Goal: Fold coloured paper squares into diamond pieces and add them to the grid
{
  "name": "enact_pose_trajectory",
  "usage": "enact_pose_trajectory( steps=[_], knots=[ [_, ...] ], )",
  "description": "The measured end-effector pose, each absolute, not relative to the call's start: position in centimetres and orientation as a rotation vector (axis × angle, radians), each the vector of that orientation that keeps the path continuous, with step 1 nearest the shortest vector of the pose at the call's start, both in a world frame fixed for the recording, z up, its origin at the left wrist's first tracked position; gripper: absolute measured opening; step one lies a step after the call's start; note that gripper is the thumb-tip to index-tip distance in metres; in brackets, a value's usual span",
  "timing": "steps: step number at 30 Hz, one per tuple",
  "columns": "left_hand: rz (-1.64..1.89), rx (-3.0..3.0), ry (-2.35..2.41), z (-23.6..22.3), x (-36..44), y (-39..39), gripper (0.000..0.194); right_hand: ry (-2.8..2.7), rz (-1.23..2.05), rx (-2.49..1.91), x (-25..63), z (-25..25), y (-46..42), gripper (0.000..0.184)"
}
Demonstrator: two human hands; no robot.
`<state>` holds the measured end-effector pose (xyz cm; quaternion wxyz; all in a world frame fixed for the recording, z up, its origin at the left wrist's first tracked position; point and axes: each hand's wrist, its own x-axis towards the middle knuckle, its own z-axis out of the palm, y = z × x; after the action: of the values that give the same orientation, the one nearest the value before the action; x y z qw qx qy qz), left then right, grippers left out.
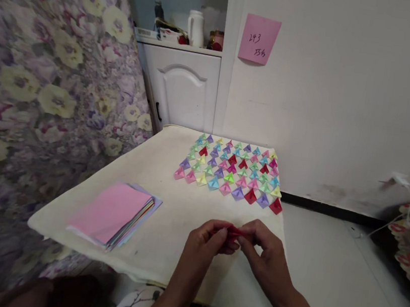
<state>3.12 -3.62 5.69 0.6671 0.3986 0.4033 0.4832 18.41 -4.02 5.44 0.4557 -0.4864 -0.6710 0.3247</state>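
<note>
Between my two hands, above the front right part of the table, is a small folded red paper. My left hand grips its left side, with the thumb on top and fingers curled beneath. The thumb and fingertips of my right hand pinch its right edge. Fingers cover much of the paper, so its full shape is hidden. Beyond my hands, several rows of small folded paper pieces in many colours lie at the back of the table. To the left rests a stack of coloured paper sheets, pink on top.
A floral curtain hangs along the left side. Behind the table stand a white cabinet with a white jug on its shelf, and a wall bearing a pink note. A white cable runs at the right.
</note>
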Motion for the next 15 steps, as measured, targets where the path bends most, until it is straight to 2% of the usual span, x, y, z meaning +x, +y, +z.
enact_pose_trajectory(
  steps=[7, 15],
  knots=[
    [1.097, 0.860, 0.979, 5.0, 3.2, -3.2, 0.025, -1.685, 0.719, -1.156, 18.0, 4.9, -3.9, 0.026],
    [1.082, 0.811, 0.964, 4.4, 3.4, -3.1, 0.026, -1.678, 0.619, -1.154, 17.9, 4.8, -4.0, 0.019]
  ],
)
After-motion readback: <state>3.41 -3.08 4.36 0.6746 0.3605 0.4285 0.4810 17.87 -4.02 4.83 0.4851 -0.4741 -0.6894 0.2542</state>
